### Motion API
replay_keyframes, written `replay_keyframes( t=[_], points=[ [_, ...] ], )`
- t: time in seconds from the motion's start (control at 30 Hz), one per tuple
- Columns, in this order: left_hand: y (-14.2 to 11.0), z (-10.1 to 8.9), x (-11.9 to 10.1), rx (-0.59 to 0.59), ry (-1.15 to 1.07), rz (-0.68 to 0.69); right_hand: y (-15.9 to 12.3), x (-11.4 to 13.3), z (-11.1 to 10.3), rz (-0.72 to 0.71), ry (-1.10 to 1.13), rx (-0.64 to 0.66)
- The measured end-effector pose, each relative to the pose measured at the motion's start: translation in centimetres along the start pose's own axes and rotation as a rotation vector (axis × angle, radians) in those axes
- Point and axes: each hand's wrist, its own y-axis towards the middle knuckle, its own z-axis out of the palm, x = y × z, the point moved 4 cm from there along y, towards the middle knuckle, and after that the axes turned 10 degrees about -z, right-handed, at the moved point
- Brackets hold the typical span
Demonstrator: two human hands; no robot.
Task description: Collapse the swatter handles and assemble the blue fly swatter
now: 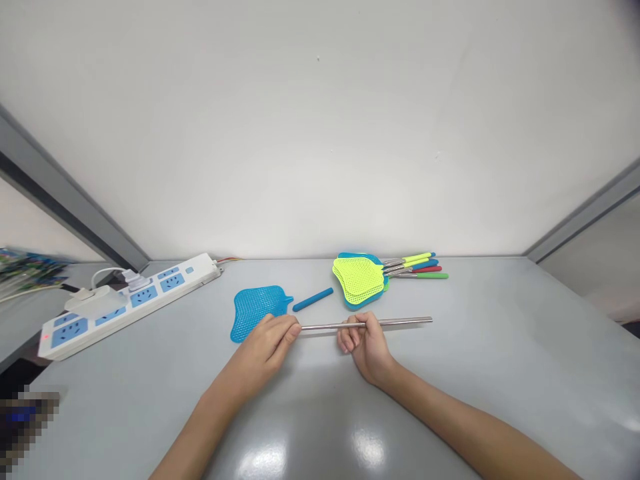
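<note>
A metal telescopic rod [325, 327] runs level between my two hands above the grey table. My left hand [273, 339] is closed round its left end, which the fingers hide. Farther along, my right hand [367, 343] pinches the rod between thumb and fingers, and the thicker part sticks out to the right. Behind my left hand lies a blue fly swatter head [257, 305], partly covered by the fingers. A loose blue handle grip [313, 299] rests just right of that head, apart from it.
Several fly swatters [360, 279] with yellow and blue heads and coloured grips lie stacked near the back wall. A white power strip [135, 303] with plugs in it stretches along the left. Grey frame posts bound both sides. A pixelated patch covers the lower left.
</note>
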Motion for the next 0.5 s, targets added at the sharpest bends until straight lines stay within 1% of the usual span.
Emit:
replay_keyframes(
  t=[0.1, 0.23, 0.37, 0.43, 0.5],
  points=[
    [0.1, 0.4, 0.4, -0.043, -0.020, -0.021, -0.1, 0.0, 0.1, 0.000, -0.023, 0.027],
    [0.1, 0.7, 0.7, -0.085, -0.099, -0.045, -0.3, -0.3, 0.4, 0.045, -0.133, 0.157],
    [-0.2, 1.5, -0.4, -0.039, -0.134, 0.041, -0.4, -0.5, 1.0, 0.061, -0.243, 0.325],
    [-0.3, 1.9, -0.8, -0.037, -0.148, 0.029, -0.5, -0.5, 1.2, 0.061, -0.275, 0.377],
    [-0.3, 2.2, -1.2, -0.043, -0.164, -0.001, -0.7, -0.4, 1.3, 0.058, -0.296, 0.397]
  ],
)
